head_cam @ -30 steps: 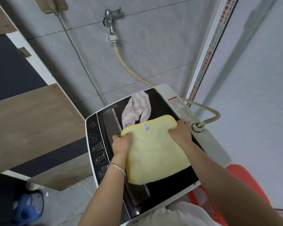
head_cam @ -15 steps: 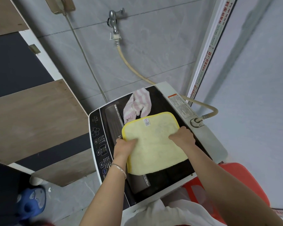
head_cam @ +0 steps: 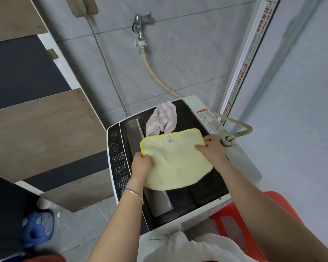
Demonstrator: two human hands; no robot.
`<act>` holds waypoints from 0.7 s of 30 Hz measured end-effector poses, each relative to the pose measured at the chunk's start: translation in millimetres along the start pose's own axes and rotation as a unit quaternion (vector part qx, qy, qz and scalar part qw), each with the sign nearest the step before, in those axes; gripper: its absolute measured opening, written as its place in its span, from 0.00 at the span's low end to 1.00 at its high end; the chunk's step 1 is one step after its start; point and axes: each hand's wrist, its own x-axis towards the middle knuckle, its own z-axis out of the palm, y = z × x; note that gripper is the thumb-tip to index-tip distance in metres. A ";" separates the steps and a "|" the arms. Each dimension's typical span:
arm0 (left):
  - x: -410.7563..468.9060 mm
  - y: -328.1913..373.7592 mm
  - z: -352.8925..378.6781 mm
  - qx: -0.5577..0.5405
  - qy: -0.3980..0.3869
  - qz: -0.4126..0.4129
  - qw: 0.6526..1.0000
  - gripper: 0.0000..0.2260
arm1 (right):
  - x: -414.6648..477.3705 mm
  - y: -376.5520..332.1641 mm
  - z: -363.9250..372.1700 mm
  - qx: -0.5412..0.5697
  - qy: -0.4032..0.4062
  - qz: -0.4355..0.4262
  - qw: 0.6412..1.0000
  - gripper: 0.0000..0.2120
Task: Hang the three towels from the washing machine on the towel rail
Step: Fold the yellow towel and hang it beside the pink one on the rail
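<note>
We see a pale yellow fleece towel with a bright yellow hem (head_cam: 175,161) held just above the dark glass lid of a white top-loading washing machine (head_cam: 194,200). Its hemmed edge with the small white label faces the far side of the machine, and its long axis runs roughly from the machine's left control-panel edge toward its right edge, sloping down to the right. The left hand (head_cam: 141,164) is clenched on the towel's left hemmed edge, near the control panel. The right hand (head_cam: 211,148) pinches the towel's far right corner. A crumpled pink-and-white striped towel (head_cam: 162,120) lies on the lid near its far edge, just beyond the yellow towel. A red plastic stool (head_cam: 240,220) stands by the machine's near right corner.
</note>
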 end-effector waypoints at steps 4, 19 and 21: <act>3.0 20.8 -5.4 -0.087 0.017 0.064 0.994 0.07 | 2.3 -15.7 -11.7 0.037 0.029 -0.049 0.998 0.25; -5.2 -5.4 11.8 -0.052 -0.080 -0.007 0.995 0.14 | -12.6 33.9 -26.4 0.027 0.068 0.007 0.997 0.19; -9.0 -14.7 14.6 -0.048 -0.103 -0.054 0.992 0.11 | -15.6 46.7 -23.2 0.046 0.063 0.057 0.995 0.17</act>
